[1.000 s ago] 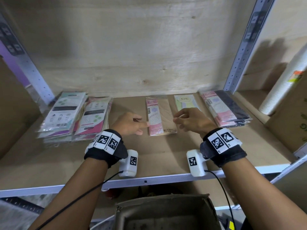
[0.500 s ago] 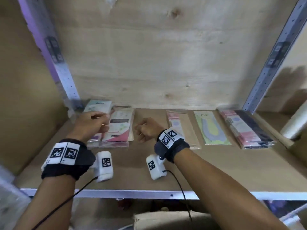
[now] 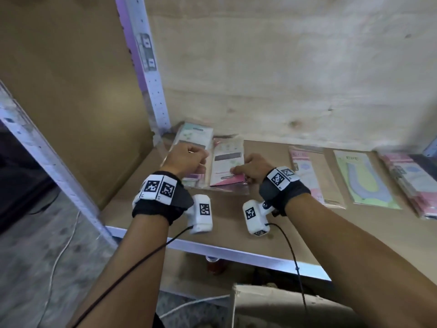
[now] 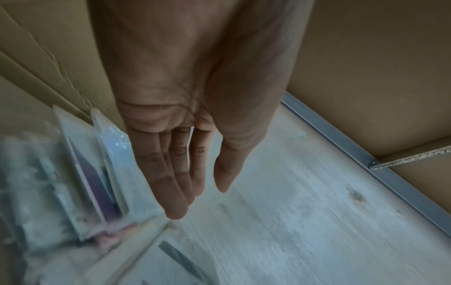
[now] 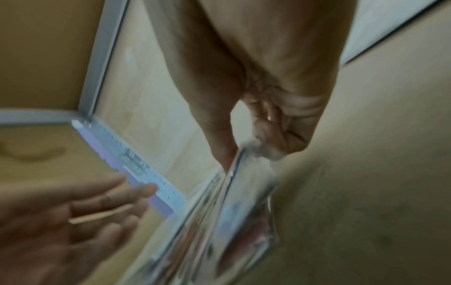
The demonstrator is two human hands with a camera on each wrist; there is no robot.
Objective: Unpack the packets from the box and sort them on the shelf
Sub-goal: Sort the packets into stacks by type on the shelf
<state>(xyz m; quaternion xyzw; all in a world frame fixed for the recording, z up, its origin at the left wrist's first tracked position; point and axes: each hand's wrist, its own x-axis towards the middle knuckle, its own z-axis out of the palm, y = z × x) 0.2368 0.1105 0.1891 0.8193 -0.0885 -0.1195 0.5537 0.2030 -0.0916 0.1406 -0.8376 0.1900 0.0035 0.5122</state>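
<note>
At the left end of the plywood shelf (image 3: 236, 223), both hands are working on two stacks of flat clear-plastic packets. Right hand (image 3: 254, 168) is pinching the near edge of the pink-and-white stack (image 3: 228, 162), thumb on top w/ fingers curled under. Left hand (image 3: 186, 159) is sitting over the mint-green stack (image 3: 196, 136) beside it; wrist view is showing its fingers (image 4: 180, 173) straight & holding nothing. Packets are looking light, thin & bendy, film prob. slippery, so they're likely sliding off each other. Best grabbing by a short edge, or squaring the stack w/ flat palms. Cardboard box (image 3: 283, 308) is sitting below the shelf.
</note>
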